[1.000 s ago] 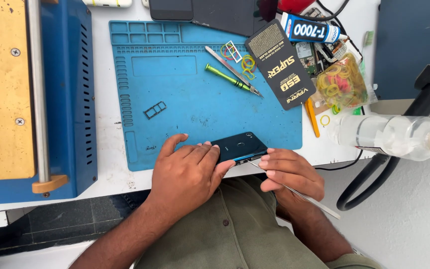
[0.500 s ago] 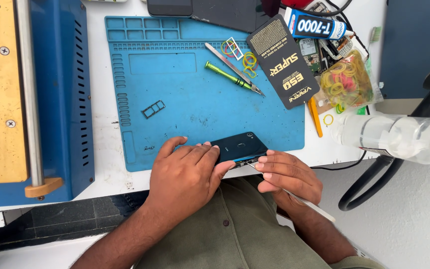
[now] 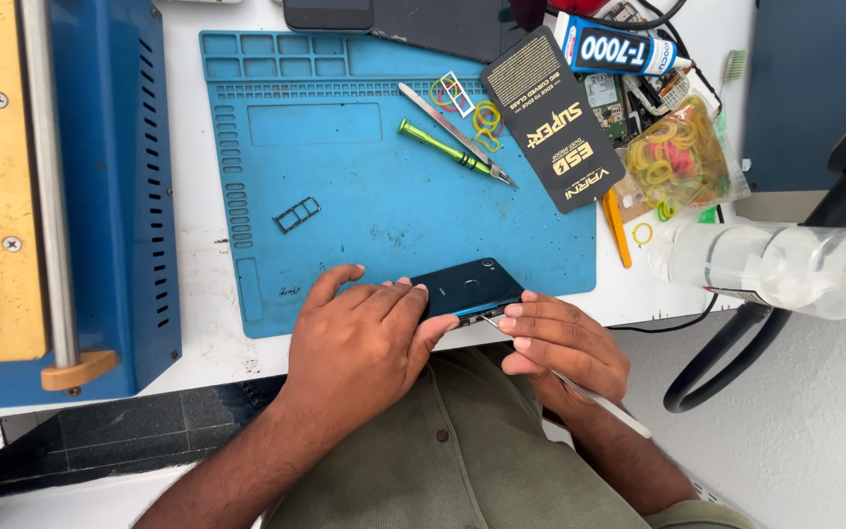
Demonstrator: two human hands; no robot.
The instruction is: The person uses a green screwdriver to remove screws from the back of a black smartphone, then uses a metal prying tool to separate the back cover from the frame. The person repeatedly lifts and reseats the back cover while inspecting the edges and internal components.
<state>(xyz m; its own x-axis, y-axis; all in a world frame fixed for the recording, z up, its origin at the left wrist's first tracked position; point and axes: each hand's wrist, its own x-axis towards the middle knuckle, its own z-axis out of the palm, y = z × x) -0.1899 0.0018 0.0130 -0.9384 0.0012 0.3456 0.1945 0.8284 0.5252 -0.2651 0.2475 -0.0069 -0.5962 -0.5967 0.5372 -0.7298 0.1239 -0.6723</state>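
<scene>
Probably a phone repair bench: blue work mat [image 3: 394, 196], screwdriver [image 3: 452, 152], glue tube [image 3: 619, 49].

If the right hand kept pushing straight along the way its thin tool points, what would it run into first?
Most likely the dark phone: the right hand aims its thin metal tool up-left at the phone's near edge. Just behind sit the left hand fingertips. Depth is hard to judge.

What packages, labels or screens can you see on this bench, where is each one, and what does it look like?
Black card packet: top right of the blue mat, flat, gold and white print.
Glue tube: top edge, blue and white, black cap.
Clear bag: right of packet, holding coloured rubber bands.
Dark phone: mat's near edge, between both hands, back up.
</scene>
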